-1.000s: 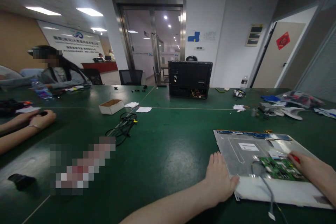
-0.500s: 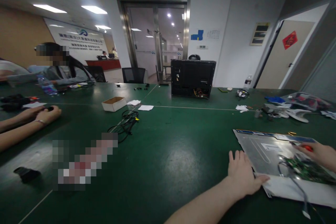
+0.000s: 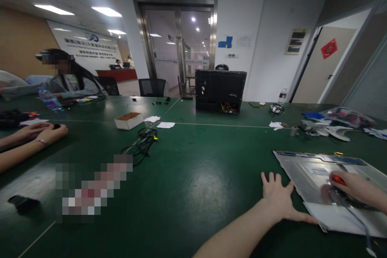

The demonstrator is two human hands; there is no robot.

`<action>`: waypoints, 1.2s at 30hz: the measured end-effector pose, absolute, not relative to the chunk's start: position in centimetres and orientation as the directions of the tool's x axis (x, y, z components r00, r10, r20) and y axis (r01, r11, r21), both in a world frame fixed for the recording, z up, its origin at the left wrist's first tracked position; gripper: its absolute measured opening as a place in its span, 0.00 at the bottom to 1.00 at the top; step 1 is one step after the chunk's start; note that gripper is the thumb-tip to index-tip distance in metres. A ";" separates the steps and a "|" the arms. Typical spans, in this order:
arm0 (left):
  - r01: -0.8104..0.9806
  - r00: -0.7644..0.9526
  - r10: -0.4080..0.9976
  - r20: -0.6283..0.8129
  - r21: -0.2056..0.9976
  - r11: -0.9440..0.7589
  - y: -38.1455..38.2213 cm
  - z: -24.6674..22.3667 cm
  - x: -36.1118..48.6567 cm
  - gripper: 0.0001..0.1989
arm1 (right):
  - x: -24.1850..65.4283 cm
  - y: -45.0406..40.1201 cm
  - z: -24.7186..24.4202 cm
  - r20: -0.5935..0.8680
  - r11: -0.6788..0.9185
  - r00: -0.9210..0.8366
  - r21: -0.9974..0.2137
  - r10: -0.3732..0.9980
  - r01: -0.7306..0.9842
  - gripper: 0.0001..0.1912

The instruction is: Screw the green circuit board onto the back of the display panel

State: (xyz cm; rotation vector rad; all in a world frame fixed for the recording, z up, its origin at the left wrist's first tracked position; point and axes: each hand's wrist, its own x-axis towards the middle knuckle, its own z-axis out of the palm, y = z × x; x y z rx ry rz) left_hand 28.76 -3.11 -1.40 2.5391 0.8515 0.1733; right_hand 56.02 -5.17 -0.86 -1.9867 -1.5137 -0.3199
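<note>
A flat silvery panel [image 3: 302, 169] lies on the green table at the lower right, with a white strip along its near edge. My left hand [image 3: 278, 199] rests palm down with fingers spread at the panel's left edge, thumb touching the near corner. Over the panel, my right hand [image 3: 353, 185] is closed around a red-handled tool [image 3: 338, 178]; the tool's far end is blurred. Beneath that hand, a grey cable [image 3: 359, 219] runs toward the near edge, and the green circuit board is mostly hidden.
Ahead stands a black boxy device [image 3: 220, 92]. An open cardboard box [image 3: 129, 121] and black cables [image 3: 142, 145] lie left of centre. Another person's hands [image 3: 50, 133] are at the left edge. Plastic bags and scraps [image 3: 338, 129] lie beyond the panel.
My right hand has moved left across the panel with the red-handled tool. The panel has shifted slightly right against my left hand, whose fingers are spread wider. The circuit board is now mostly covered.
</note>
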 end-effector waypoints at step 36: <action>0.534 0.808 0.589 -0.026 0.458 -0.711 -2.7 -2.2 29.4 0.56 | 62.7 -10.1 -2.3 0.064 -0.145 0.186 -0.408 0.980 0.902 0.13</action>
